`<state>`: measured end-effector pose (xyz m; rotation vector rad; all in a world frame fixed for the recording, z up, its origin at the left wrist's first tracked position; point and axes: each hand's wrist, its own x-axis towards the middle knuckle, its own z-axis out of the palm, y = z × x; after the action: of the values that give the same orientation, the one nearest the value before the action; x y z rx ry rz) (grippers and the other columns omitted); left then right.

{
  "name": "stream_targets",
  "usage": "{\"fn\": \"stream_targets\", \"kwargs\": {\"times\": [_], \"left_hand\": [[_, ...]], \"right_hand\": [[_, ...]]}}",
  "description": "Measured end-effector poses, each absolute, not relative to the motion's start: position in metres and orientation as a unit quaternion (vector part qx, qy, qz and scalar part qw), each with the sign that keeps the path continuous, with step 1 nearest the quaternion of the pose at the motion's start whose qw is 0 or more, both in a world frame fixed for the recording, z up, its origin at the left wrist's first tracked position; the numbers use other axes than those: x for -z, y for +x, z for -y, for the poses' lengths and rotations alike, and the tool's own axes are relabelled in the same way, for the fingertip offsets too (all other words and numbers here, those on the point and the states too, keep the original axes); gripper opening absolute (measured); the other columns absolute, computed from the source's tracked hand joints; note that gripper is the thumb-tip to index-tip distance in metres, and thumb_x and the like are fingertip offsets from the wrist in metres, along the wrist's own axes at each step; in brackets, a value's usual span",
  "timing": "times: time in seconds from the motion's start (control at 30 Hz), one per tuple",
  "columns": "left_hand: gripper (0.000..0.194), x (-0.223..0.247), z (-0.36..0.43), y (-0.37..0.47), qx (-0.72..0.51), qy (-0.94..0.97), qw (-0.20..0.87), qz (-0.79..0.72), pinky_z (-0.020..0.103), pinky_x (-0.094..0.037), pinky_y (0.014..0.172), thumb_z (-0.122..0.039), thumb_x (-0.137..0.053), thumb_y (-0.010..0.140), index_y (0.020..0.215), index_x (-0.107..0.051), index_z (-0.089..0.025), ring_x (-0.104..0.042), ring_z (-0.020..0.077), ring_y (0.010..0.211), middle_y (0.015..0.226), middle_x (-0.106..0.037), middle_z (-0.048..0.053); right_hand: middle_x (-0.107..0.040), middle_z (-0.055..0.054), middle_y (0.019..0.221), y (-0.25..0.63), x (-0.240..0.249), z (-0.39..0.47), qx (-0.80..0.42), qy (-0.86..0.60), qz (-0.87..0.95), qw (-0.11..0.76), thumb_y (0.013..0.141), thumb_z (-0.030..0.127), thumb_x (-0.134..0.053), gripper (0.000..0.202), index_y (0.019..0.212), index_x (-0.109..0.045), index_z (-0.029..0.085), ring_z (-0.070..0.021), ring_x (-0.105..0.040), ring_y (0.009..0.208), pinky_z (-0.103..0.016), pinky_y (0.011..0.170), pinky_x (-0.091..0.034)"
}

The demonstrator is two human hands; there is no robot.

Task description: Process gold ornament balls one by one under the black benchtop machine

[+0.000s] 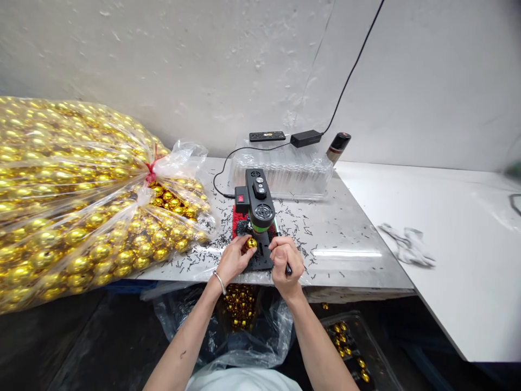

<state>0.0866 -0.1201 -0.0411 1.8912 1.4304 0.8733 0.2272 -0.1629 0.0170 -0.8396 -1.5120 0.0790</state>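
Between thumb and fingers, my left hand [236,256] pinches a shiny gold ball [252,243] with a dark hole in it, just in front of a small black bench drill press [261,203]. My right hand [286,263] is wrapped round the press's black-gripped lever [288,269] on the right side. Under the drill head lies a black base plate [262,260], with red material [239,220] and a heap of black shavings behind my left fingers. The drill's tip is hidden behind the ball and hand.
Large clear bags of gold balls [81,217] fill the left. An open plastic bag with gold balls [240,307] hangs below the table edge. Behind stand clear plastic trays [285,171], a power adapter [306,138] and a spray can [338,147]. White gloves [409,245] lie right.
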Motion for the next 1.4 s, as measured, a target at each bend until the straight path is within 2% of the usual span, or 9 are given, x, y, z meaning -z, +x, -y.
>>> {"fn": "stream_targets", "kwargs": {"times": [0.1,0.23,0.5,0.6,0.8,0.97,1.07,1.23,1.4], "left_hand": [[0.034,0.037,0.119,0.086,-0.284,0.760,0.244,-0.530,0.036,-0.050,0.087,-0.026,-0.059,0.082,0.114,-0.063,-0.015,-0.064,0.0232,0.095,0.106,-0.066,0.012],[0.031,0.038,0.115,0.089,-0.255,0.783,0.208,-0.528,0.034,-0.052,0.080,-0.029,-0.058,0.085,0.113,-0.062,-0.016,-0.065,0.0223,0.087,0.101,-0.065,0.010],[0.032,0.068,0.118,0.093,-0.362,0.778,0.136,-0.495,0.040,-0.049,0.085,-0.038,-0.055,0.089,0.112,-0.062,-0.018,-0.061,0.0248,0.099,0.107,-0.066,0.012],[0.033,0.073,0.118,0.094,-0.362,0.772,0.139,-0.504,0.039,-0.047,0.085,-0.040,-0.057,0.088,0.113,-0.062,-0.019,-0.061,0.0246,0.099,0.106,-0.066,0.011],[0.036,0.069,0.119,0.093,-0.346,0.766,0.173,-0.514,0.039,-0.046,0.086,-0.042,-0.061,0.085,0.114,-0.063,-0.020,-0.060,0.0254,0.101,0.108,-0.066,0.011],[0.035,0.069,0.120,0.093,-0.354,0.760,0.185,-0.513,0.039,-0.045,0.087,-0.039,-0.061,0.085,0.114,-0.063,-0.020,-0.059,0.0254,0.102,0.110,-0.066,0.011],[0.034,0.069,0.117,0.094,-0.360,0.757,0.189,-0.511,0.040,-0.045,0.087,-0.039,-0.062,0.085,0.113,-0.064,-0.020,-0.060,0.0257,0.102,0.109,-0.066,0.011],[0.034,0.060,0.122,0.092,-0.379,0.754,0.188,-0.502,0.042,-0.044,0.089,-0.037,-0.063,0.084,0.113,-0.063,-0.019,-0.060,0.0267,0.103,0.109,-0.067,0.011],[0.040,0.056,0.183,0.075,-0.372,0.784,0.152,-0.474,0.042,-0.045,0.091,-0.034,-0.054,0.090,0.128,-0.053,-0.023,-0.058,0.0266,0.109,0.117,-0.062,0.013]], "right_hand": [[-0.046,0.001,0.063,0.227,-0.016,0.163,-0.037,-0.365,0.666,0.649,0.088,0.006,-0.039,0.025,0.068,-0.043,0.020,-0.0131,-0.054,0.070,-0.027,0.061,-0.044],[-0.045,0.001,0.061,0.227,-0.016,0.163,-0.034,-0.366,0.665,0.650,0.088,0.006,-0.039,0.025,0.067,-0.044,0.020,-0.0136,-0.054,0.069,-0.028,0.061,-0.045],[-0.052,-0.001,0.068,0.230,-0.002,0.162,-0.037,-0.362,0.665,0.653,0.089,0.010,-0.039,0.023,0.069,-0.046,0.019,-0.0132,-0.055,0.069,-0.027,0.060,-0.046],[-0.054,-0.002,0.071,0.231,0.010,0.160,-0.020,-0.364,0.671,0.646,0.091,0.016,-0.037,0.024,0.069,-0.046,0.020,-0.0124,-0.053,0.065,-0.028,0.059,-0.046],[-0.055,0.000,0.069,0.232,0.035,0.155,0.022,-0.370,0.665,0.648,0.095,0.024,-0.030,0.031,0.067,-0.044,0.021,-0.0126,-0.056,0.063,-0.039,0.078,-0.051],[-0.054,0.000,0.071,0.234,0.044,0.153,0.032,-0.370,0.686,0.625,0.096,0.024,-0.029,0.031,0.070,-0.044,0.021,-0.0123,-0.059,0.066,-0.039,0.080,-0.050],[-0.054,-0.001,0.071,0.234,0.035,0.153,0.040,-0.357,0.710,0.605,0.095,0.023,-0.030,0.030,0.069,-0.044,0.021,-0.0123,-0.058,0.067,-0.036,0.075,-0.050],[-0.047,0.001,0.061,0.228,-0.015,0.155,0.002,-0.377,0.636,0.674,0.093,0.017,-0.035,0.031,0.063,-0.041,0.020,-0.0108,-0.051,0.058,-0.026,0.054,-0.040],[-0.050,0.000,0.062,0.224,-0.052,0.160,-0.064,-0.424,0.625,0.652,0.092,0.016,-0.038,0.030,0.063,-0.045,0.020,-0.0118,-0.052,0.059,-0.027,0.055,-0.040]]}}
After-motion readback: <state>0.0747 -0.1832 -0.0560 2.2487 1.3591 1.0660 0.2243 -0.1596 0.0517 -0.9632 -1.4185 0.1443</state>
